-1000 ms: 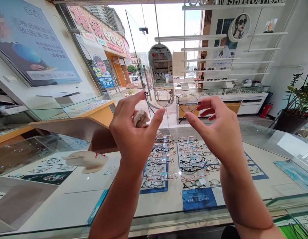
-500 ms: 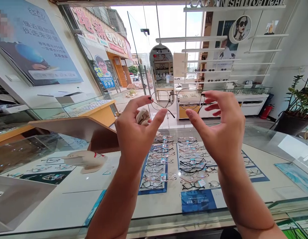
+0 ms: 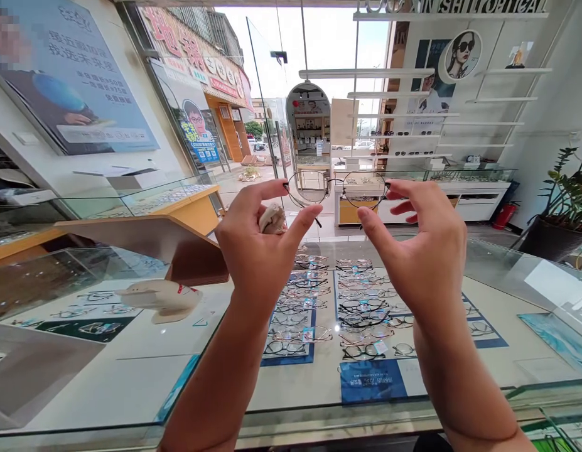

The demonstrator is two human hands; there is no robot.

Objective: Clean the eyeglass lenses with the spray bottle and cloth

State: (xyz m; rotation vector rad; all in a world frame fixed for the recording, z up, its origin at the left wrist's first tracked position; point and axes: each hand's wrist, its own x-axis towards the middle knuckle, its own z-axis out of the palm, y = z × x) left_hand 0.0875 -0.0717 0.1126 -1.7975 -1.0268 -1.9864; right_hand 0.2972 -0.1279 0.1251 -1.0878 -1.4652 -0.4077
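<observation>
A pair of thin dark-rimmed round eyeglasses (image 3: pixel 336 181) is held up in front of me, above the glass counter. My left hand (image 3: pixel 257 260) pinches the left end of the frame by its fingers, the thumb pointing in below the lens. A crumpled whitish cloth (image 3: pixel 272 219) is tucked in that same palm. At the other end, my right hand (image 3: pixel 425 257) grips near the right hinge, its thumb also under the lens. The temple tips hang below the rims. Beneath my hands, rows of eyeglass frames (image 3: pixel 363 307) lie on blue-edged trays inside the counter.
A beige cloth-like item (image 3: pixel 161 298) rests on the glass counter (image 3: pixel 267 411) at left, beside a brown slanted board (image 3: pixel 144 232). An arched mirror (image 3: pixel 309 141) stands ahead near the glass door. A potted plant (image 3: pixel 554 220) and a fire extinguisher (image 3: pixel 504 215) are at right.
The eyeglasses have turned slightly in my fingers: the rims sit more level and the temple tips point differently. Both hands keep their hold. The view has shifted a little.
</observation>
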